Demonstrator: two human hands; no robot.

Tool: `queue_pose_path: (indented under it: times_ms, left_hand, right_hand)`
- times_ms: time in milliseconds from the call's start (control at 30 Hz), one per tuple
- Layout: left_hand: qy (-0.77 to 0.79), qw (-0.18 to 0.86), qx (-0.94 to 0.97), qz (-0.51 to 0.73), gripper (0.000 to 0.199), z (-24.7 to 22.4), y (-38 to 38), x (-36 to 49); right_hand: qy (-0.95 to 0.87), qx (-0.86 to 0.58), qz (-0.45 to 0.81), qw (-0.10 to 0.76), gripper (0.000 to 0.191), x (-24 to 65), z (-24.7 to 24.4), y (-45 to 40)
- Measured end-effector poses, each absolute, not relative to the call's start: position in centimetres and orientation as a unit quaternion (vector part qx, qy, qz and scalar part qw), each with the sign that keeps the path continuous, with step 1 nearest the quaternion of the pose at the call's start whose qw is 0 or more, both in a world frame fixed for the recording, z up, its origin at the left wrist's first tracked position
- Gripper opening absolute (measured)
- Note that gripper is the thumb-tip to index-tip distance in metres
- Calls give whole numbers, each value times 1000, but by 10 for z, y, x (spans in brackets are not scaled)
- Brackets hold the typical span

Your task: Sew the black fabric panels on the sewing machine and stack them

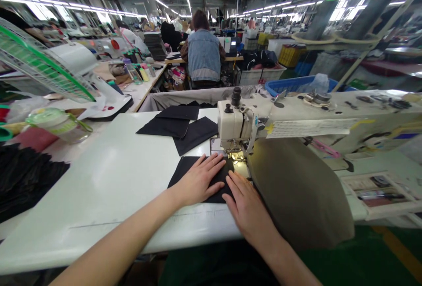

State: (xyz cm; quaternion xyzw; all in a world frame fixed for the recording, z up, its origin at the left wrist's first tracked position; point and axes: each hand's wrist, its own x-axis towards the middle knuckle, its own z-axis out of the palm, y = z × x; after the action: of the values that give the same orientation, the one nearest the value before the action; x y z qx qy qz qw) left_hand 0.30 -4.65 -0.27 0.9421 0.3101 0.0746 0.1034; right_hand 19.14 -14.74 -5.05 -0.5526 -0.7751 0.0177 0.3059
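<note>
A black fabric piece (189, 165) lies flat on the white table, its right edge by the needle area of a sewing machine (235, 121). Spread flat on top of it is my left hand (202, 178), fingers pointing toward the presser foot. My right hand (242, 198) rests on the cloth's right edge with its fingers stretched out, just in front of the lit needle plate (239, 165). Beyond the machine's head side, several more black fabric pieces (165, 123) overlap on the table. Under the machine arm, right of my right hand, lies a large olive-brown panel (300, 193).
On the left stand a white and green fan (99, 88), a clear lidded container (61, 123) and a heap of black cloth strips (26, 176). A parts tray (379, 189) sits at the right. Ahead, a person in a denim vest (204, 55) sits at another table.
</note>
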Motion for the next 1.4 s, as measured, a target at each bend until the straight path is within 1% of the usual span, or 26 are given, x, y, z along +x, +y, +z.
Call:
queue_pose_path:
  times_ms: [133, 233, 367, 433, 500, 533, 600, 633, 667, 800, 867, 1000, 1200, 1400]
  left_hand:
    - [307, 103, 943, 81, 63, -3, -44, 3]
    - [311, 107, 941, 74, 63, -1, -39, 3]
    - [309, 107, 943, 61, 64, 4, -40, 4]
    - [292, 109, 948, 68, 55, 6, -50, 4]
    - [246, 121, 959, 71, 48, 7, -65, 3]
    - [221, 128, 964, 70, 47, 7, -73, 2]
    - [195, 138, 968, 72, 48, 7, -89, 0]
    - [194, 138, 968, 76, 49, 6, -95, -1]
    - [197, 137, 967, 80, 49, 6, -100, -1]
    - [213, 130, 965, 76, 45, 6, -106, 1]
    - [222, 125, 965, 67, 42, 7, -105, 4]
    - [231, 119, 964, 56, 41, 10, -105, 6]
    - [228, 123, 964, 59, 41, 13, -103, 5]
    - [227, 119, 964, 72, 39, 14, -95, 4]
  right_hand:
    - [-779, -548, 10, 304, 42, 190, -45, -147]
    - [-783, -538, 0, 313, 41, 192, -32, -158]
    - [-781, -504, -44, 366, 32, 221, -9, -191]
    - [-752, -524, -97, 388, 24, 251, -3, -209]
    - [-750, -542, -133, 356, 25, 285, -1, -223]
    - [-759, -546, -140, 327, 31, 301, -2, -229]
    - [-801, -527, -140, 248, 50, 328, -6, -236]
    - [-819, -513, -139, 215, 54, 338, -8, -238]
    - [-831, -502, -138, 199, 53, 345, -10, -240]
    - [-846, -469, -128, 217, 28, 351, -18, -243]
    - [-851, -461, -137, 213, 20, 350, -21, -242]
    - [-856, -450, -157, 199, 17, 353, -24, -236]
    - [-864, -437, -83, 235, 13, 359, -10, -236]
    - [-877, -415, -103, 222, 23, 358, 5, -239]
